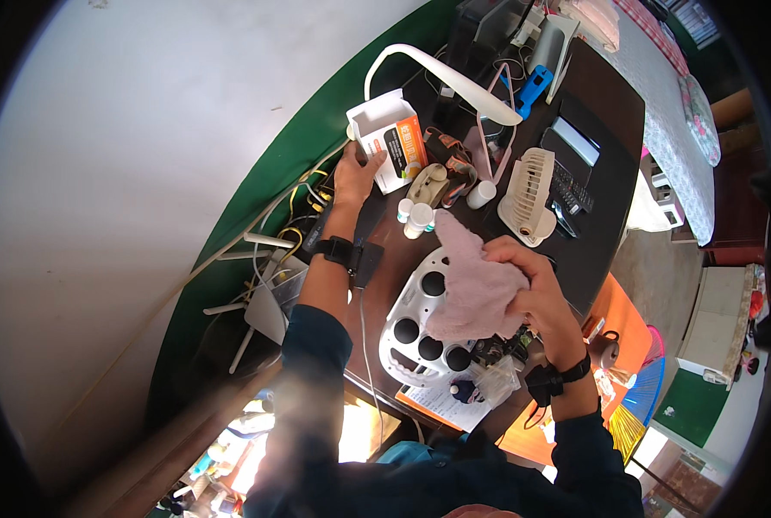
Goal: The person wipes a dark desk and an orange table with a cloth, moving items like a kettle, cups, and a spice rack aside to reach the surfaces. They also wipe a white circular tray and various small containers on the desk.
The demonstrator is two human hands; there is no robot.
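My left hand (355, 176) grips the side of a white and orange printed cardboard box (395, 146), thumb on its front face; the box's top flaps stand up. A crumpled pink cloth (472, 285) hangs from my right hand (533, 285), pinched between thumb and fingers. Under the cloth is a white plastic panel (395, 349) with several round black knobs or pads, partly hidden. Between my hands stand small white bottles (417, 220). Beside the box lie a beige plastic object (428, 184) and a strap with orange and grey parts (453, 158).
A white desk lamp (447, 74) arches over the dark wooden desk (612, 97). To the right are a beige slatted plastic part (529, 194), a remote control (570, 188) and a blue tool (533, 90). A white router (265, 304) and cables are at left. Papers (453, 408) lie near the front edge.
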